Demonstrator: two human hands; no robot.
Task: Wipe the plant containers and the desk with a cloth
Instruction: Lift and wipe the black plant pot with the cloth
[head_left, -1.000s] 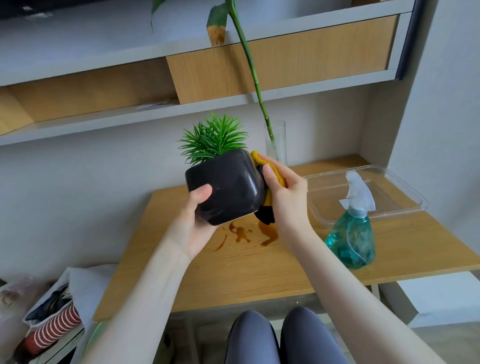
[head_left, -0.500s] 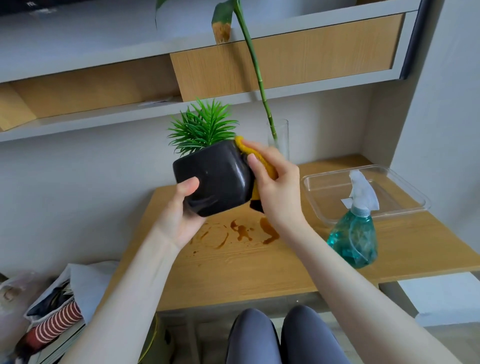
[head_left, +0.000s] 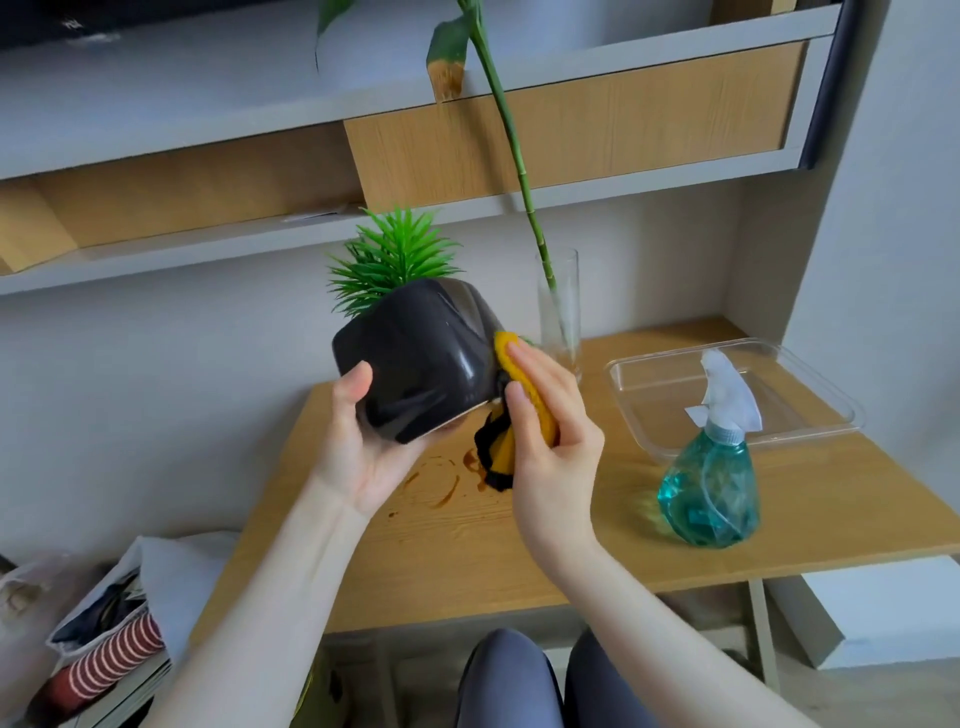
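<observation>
The person's left hand (head_left: 363, 447) grips the black pot (head_left: 415, 364) from below and from its 8 o'clock side, thumb curled up over the glossy near face, holding it lifted clear of the wooden desk (head_left: 597, 551) and tilted so its base faces the camera. The spiky green plant (head_left: 389, 265) sticks out of the pot's far end, toward 12 o'clock.

The right hand (head_left: 550, 447) holds a yellow cloth (head_left: 519, 395) bunched between curled fingers and thumb, pressing it against the pot's 3 o'clock side — the cloth's dark edge hangs down below the hand, above the desk.

On the desk under the pot lies a brown stain (head_left: 447, 478) in rings and smears. At 3 o'clock from the right hand stands a teal spray bottle (head_left: 711, 483) with a white trigger head, and just behind it, toward 1 o'clock, a clear plastic tray (head_left: 810, 410). A tall glass vase (head_left: 561, 312) stands upright at the back of the desk, just beyond the cloth, with a long green stem (head_left: 514, 145) rising out of it past the shelf (head_left: 208, 244) above. The person's knees (head_left: 550, 675) show at 6 o'clock — below the desk's edge.
</observation>
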